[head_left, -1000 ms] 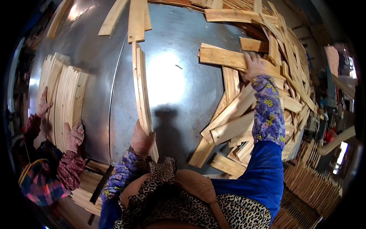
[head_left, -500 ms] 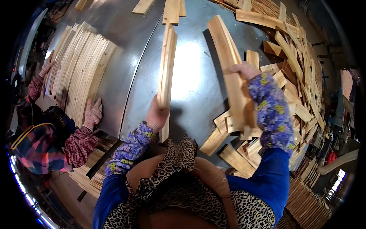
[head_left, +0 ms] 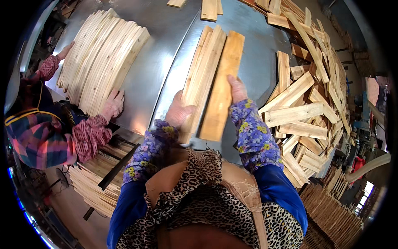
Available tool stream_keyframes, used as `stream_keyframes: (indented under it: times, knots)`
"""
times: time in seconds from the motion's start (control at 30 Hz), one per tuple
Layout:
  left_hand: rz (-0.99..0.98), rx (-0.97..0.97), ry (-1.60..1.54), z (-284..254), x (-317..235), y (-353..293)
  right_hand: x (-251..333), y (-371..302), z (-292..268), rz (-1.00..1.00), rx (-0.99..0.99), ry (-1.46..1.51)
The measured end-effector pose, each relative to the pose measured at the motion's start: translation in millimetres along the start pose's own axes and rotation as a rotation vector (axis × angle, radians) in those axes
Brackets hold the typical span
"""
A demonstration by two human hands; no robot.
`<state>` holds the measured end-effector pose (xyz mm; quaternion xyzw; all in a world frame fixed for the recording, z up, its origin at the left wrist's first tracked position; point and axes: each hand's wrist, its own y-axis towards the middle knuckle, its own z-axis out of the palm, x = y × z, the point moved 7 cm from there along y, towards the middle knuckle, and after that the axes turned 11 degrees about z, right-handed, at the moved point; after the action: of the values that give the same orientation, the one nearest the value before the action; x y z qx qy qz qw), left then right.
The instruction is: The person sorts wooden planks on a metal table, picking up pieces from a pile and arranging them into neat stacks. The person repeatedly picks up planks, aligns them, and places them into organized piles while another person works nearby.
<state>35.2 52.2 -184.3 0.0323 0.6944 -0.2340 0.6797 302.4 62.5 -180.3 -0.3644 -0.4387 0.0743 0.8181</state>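
Several pale wooden boards [head_left: 208,68] stand side by side in my left hand [head_left: 179,112], whose fingers close round their near left side. A single, more orange wooden board [head_left: 222,89] leans just to their right, with a narrow dark gap between. My right hand [head_left: 237,89] grips that board by its right edge, thumb on its upper face. Both lots of boards point away from me over the metal table [head_left: 257,47]. The undersides of the boards and some of my fingers are hidden.
On the right lies a loose heap of boards [head_left: 293,114]. At the left a co-worker's gloved hands [head_left: 112,103] flank a long row of boards [head_left: 103,54]. More boards lie at the table's far edge [head_left: 209,9]. Stacked boards [head_left: 93,182] sit below left.
My right hand has come left with its board, beside the boards in my left hand. The left-hand boards now look broader and tilt rightward. The whole view has shifted somewhat.
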Motion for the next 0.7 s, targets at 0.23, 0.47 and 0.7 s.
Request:
stream_keyframes:
  times: [0.23,0.47,0.7]
  knots:
    - [-0.422,0.274,-1.209,-15,32,-28,-55,-4,30,0.227,-0.087,0.197]
    - [-0.642,0.063,-1.425,-22,87,-52,-92,-37,116,0.049,-0.160,0.181]
    - [-0.492,0.000,-1.097,-33,26,-65,-90,-81,128,0.111,0.175,0.066]
